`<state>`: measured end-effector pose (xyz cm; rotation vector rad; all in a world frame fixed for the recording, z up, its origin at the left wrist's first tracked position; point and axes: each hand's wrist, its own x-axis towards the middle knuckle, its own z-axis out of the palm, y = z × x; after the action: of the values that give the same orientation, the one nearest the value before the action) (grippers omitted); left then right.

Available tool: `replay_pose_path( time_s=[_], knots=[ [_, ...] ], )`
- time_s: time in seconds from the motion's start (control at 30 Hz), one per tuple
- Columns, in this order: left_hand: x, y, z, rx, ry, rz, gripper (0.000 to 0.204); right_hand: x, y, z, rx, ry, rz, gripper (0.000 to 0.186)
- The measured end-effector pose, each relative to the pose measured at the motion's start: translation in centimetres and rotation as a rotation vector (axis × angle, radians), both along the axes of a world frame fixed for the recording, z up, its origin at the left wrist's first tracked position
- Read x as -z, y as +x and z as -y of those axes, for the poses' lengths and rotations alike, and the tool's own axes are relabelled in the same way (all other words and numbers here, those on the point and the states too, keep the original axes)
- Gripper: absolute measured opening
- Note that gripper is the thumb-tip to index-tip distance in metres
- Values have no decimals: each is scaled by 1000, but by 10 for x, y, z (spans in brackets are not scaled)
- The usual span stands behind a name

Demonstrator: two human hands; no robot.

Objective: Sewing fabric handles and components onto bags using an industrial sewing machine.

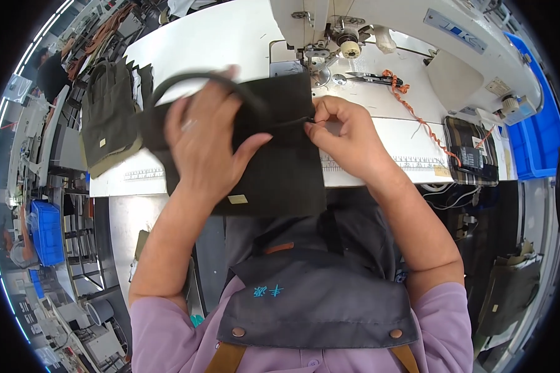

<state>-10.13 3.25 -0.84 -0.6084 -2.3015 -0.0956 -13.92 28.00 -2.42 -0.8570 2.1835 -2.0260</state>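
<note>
A dark olive fabric bag piece (280, 168) with a looped handle (196, 78) lies over the front edge of the white sewing table. Its lower part hangs toward my lap, and a small pale tag sits near its bottom edge. My left hand (208, 133) rests on the fabric beside the handle, fingers spread and somewhat blurred by motion. At the piece's right edge, my right hand (345, 130) pinches the end of a dark seam or strip between thumb and forefinger. The sewing machine's needle area (311, 59) is just beyond the fabric's far edge.
Thread snips (373, 78) with an orange cord lie right of the needle. A plaid pouch (473, 149) sits at the table's right end, by a blue bin (538, 124). Stacked olive bag pieces (109, 118) hang over the left edge. A ruler strip (410, 163) runs along the front.
</note>
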Motion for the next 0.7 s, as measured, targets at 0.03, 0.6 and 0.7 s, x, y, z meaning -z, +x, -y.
replay_pose_path(
  time_s=[0.03, 0.6, 0.7],
  knots=[
    [11, -12, -1, -5, 34, 101, 65, -4, 0, 2, 89, 164, 69, 17],
    [13, -58, -38, 133, 222, 608, 25, 2, -25, -25, 98, 734, -654, 27],
    [18, -58, -43, 99, 209, 598, 22, 5, -45, -30, 52, 710, -648, 22]
  ],
)
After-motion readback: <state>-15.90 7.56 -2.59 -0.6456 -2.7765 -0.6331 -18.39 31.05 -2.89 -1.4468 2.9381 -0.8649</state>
